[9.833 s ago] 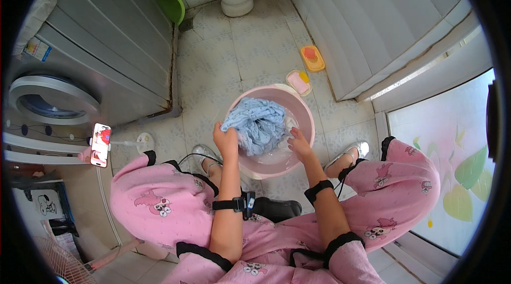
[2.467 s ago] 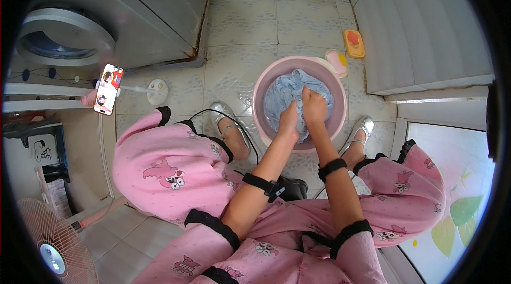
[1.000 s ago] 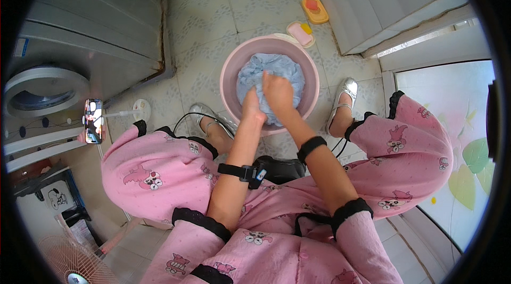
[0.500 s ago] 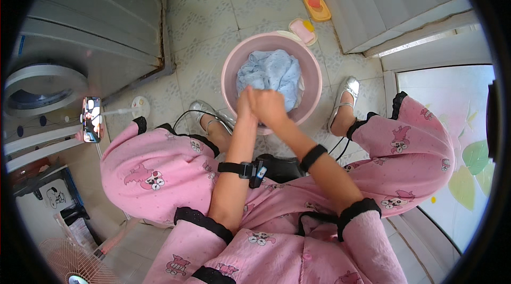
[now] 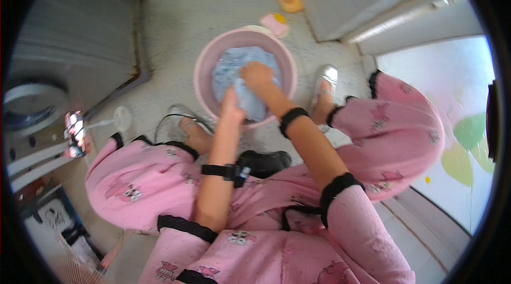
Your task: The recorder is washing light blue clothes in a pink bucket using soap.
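From the head view, the pale blue cloth (image 5: 240, 79) lies bunched inside the pink basin (image 5: 205, 60), its length running toward the person. The right hand (image 5: 256, 75) grips it, fingers curled; the left hand (image 5: 232, 108) presses its near end, fingers extended.

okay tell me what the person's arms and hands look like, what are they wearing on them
Both forearms are bare, with pink cartoon-print sleeves trimmed in black cuffs pushed up past the elbows. The left hand has a black strap with a small device at mid-forearm; the right hand has a plain black wristband. No gloves.

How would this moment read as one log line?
left hand: on blue cloth | right hand: pressing cloth | pink basin: on floor
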The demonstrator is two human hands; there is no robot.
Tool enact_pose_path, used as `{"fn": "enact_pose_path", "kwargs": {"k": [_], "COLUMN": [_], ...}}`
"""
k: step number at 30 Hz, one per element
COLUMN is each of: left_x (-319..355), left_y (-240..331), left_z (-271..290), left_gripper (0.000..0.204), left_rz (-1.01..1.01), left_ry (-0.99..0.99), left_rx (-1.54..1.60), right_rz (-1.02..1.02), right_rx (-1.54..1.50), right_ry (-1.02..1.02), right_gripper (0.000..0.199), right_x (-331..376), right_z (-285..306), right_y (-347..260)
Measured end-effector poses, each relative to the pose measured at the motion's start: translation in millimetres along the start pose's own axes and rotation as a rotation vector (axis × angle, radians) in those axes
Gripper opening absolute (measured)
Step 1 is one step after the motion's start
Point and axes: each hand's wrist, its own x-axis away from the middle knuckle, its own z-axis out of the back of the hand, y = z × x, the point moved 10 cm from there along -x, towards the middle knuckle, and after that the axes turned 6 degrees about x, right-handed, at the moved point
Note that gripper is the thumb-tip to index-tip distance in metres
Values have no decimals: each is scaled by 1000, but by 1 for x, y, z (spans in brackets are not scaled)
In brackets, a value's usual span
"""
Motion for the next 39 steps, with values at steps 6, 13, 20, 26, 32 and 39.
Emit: {"fn": "enact_pose_path", "kwargs": {"k": [6, 13, 20, 26, 32, 39], "left_x": [1, 15, 18, 13, 13, 9], "left_y": [30, 45, 46, 46, 58, 44], "left_z": [8, 28, 23, 13, 11, 13], "left_gripper": [39, 44, 40, 41, 41, 42], "left_rz": [86, 64, 25, 54, -9, 48], "left_ry": [-102, 35, 195, 147, 179, 171], "left_rx": [-149, -213, -293, -375, -397, -355], "right_rz": [-252, -367, -594, -648, -697, -756], "right_rx": [-208, -466, -599, -612, -701, -776], "right_ry": [-113, -257, -209, -66, -58, -11], "right_gripper": [27, 30, 30, 31, 28, 26], "right_x": [1, 22, 39, 48, 50, 57], "right_z": [-30, -46, -43, -47, -37, -43], "right_y": [-9, -19, 7, 11, 12, 20]}}
